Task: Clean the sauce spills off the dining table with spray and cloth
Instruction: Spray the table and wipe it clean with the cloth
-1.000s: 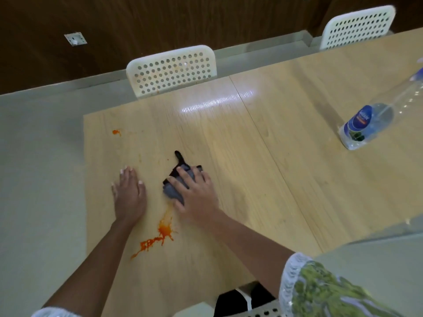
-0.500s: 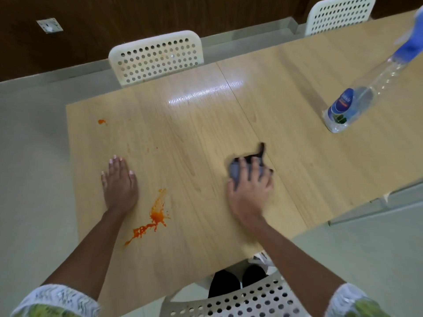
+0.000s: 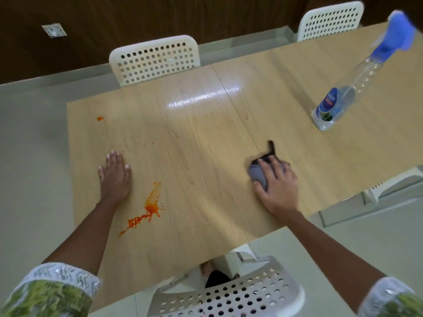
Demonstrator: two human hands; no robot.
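Note:
A light wooden dining table (image 3: 194, 138) fills the view. My right hand (image 3: 278, 186) presses a dark grey cloth (image 3: 258, 173) flat on it, right of centre near the seam between two tabletops. My left hand (image 3: 115, 177) lies flat on the table at the left, fingers straight. An orange-red sauce splatter (image 3: 146, 210) sits just right of my left wrist. A small sauce spot (image 3: 100, 118) lies near the far left corner, with tiny specks (image 3: 153, 143) between them. A clear spray bottle (image 3: 343, 97) with a blue trigger stands at the far right.
A white perforated chair (image 3: 154, 60) stands at the table's far side, another chair (image 3: 330, 21) at the back right, and a third chair back (image 3: 229, 291) right below me. Grey floor surrounds the table on the left.
My right hand has slid the cloth from the middle of the table, just above the splatter, far to the right. My left hand stays flat in the same place.

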